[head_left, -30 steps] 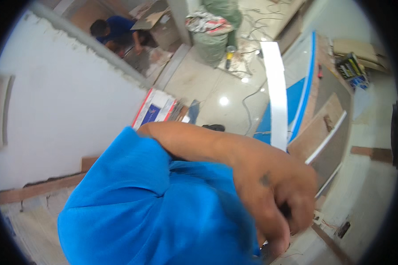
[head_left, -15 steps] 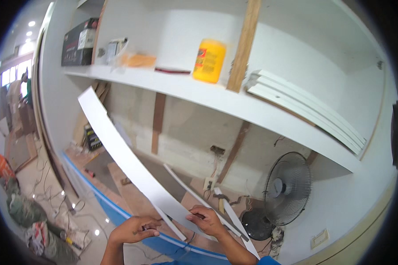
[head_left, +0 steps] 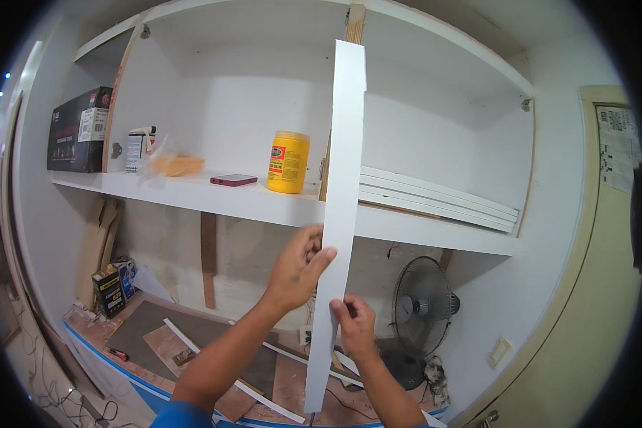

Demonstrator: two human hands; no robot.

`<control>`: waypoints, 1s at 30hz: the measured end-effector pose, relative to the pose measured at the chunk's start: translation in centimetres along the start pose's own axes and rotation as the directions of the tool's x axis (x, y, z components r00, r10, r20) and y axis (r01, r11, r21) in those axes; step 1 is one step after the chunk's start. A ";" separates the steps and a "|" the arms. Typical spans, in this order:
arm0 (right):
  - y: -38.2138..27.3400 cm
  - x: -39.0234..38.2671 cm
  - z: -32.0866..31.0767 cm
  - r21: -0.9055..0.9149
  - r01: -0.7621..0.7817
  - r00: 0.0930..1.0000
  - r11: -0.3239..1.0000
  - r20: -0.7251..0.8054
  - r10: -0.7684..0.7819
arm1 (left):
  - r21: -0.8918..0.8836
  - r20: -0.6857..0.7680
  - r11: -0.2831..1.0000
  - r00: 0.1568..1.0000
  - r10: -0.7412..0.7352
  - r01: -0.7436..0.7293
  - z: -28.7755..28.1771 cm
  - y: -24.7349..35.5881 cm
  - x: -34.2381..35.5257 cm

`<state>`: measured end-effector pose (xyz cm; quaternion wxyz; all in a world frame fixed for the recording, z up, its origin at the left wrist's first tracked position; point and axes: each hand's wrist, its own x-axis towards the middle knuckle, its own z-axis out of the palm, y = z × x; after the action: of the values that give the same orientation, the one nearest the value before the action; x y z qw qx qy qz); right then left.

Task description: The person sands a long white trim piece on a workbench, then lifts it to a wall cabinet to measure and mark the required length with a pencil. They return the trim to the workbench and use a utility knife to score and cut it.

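Strip, long, flat and white, stands almost straight up in the head view, its top leaning a little to the right. I see the person's bare left hand higher up, at the strip's left edge. Its thumb lies over the front and the other fingers are bent, but I cannot tell if they press on the back. The bare right hand is lower down, pinching the right edge between its thumb and curled fingers. The strip's low end is in front of a brown bench top with a blue edge, and I cannot tell if they touch.

Behind the strip runs a long white shelf. On it, to the left, are a round yellow plastic jar, a flat dark red phone and a big black box. To the right lies a pile of thin white boards. Down low, a round black fan stands right of the right hand, and thin white sticks lie on the bench top
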<state>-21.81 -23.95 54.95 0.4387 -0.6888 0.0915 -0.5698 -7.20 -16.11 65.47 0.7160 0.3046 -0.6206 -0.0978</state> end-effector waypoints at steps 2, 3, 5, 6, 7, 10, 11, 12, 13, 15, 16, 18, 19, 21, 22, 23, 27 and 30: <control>-1.2 2.6 0.5 -0.077 0.038 0.999 0.996 -0.011 -0.039 | 0.085 -0.008 0.992 0.995 0.096 -0.095 0.1 0.9 3.4; -1.6 4.2 0.2 -0.093 0.044 0.999 0.995 0.011 -0.043 | 0.147 0.007 0.981 0.991 0.130 -0.130 -0.1 0.9 5.2; -2.1 7.7 0.8 -0.130 0.136 0.991 0.982 0.003 -0.136 | 0.209 -0.067 0.933 0.948 0.313 -0.293 -0.6 0.4 8.7; -2.5 9.4 1.1 -0.176 0.214 0.974 0.961 -0.031 -0.223 | 0.245 -0.071 0.922 0.943 0.324 -0.298 -1.1 0.2 10.6; -4.1 11.0 0.8 -0.242 0.280 0.950 0.929 -0.066 -0.304 | 0.273 -0.077 0.912 0.938 0.339 -0.307 -1.3 0.4 12.6; -9.7 17.4 0.5 -0.398 0.427 0.862 0.812 -0.092 -0.498 | 0.405 -0.125 0.889 0.949 0.288 -0.216 -1.8 1.6 18.8; -11.8 19.6 0.8 -0.442 0.453 0.840 0.774 -0.079 -0.537 | 0.432 -0.147 0.873 0.938 0.315 -0.225 -1.8 1.1 21.0; -13.6 22.0 1.8 -0.465 0.484 0.817 0.742 -0.065 -0.573 | 0.480 -0.167 0.847 0.923 0.346 -0.231 -2.5 0.6 23.1; -14.8 24.8 1.9 -0.517 0.529 0.779 0.673 -0.019 -0.626 | 0.506 -0.185 0.828 0.908 0.376 -0.240 -2.5 0.2 24.7; -16.5 31.1 1.4 -0.645 0.612 0.662 0.458 0.101 -0.743 | 0.463 -0.166 0.854 0.923 0.347 -0.238 -1.9 0.1 26.5; -17.3 33.9 1.3 -0.705 0.637 0.588 0.312 0.181 -0.789 | 0.445 -0.156 0.865 0.932 0.328 -0.231 -1.7 -0.1 27.0; -18.2 36.9 3.3 -0.788 0.562 0.624 0.253 0.202 -0.755 | 0.485 -0.199 0.840 0.904 0.378 -0.244 -1.7 -0.9 27.3; -18.5 38.2 4.0 -0.804 0.532 0.672 0.264 0.211 -0.710 | 0.503 -0.221 0.828 0.889 0.401 -0.249 -1.6 -1.2 27.6; -19.4 40.2 5.5 -0.831 0.483 0.748 0.276 0.228 -0.623 | 0.551 -0.283 0.784 0.819 0.499 -0.287 -1.1 -1.9 28.8; -19.4 41.1 6.3 -0.814 0.499 0.751 0.296 0.236 -0.616 | 0.576 -0.311 0.760 0.779 0.544 -0.301 -1.0 -2.1 29.2; -19.1 41.9 6.4 -0.803 0.508 0.758 0.312 0.244 -0.605 | 0.601 -0.301 0.755 0.801 0.518 -0.262 -0.3 -1.7 29.1; -18.1 43.5 7.2 -0.809 0.507 0.743 0.298 0.234 -0.627 | 0.740 -0.279 0.658 0.828 0.487 -0.137 1.0 0.1 28.3; -18.3 43.9 7.7 -0.797 0.514 0.733 0.318 0.217 -0.644 | 0.791 -0.246 0.588 0.794 0.555 -0.166 1.0 -0.5 27.6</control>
<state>-7.31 -36.63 99.18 -0.1737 -0.7520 0.1212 -0.6242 -2.25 -31.14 88.14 0.6623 0.4423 -0.4623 0.3899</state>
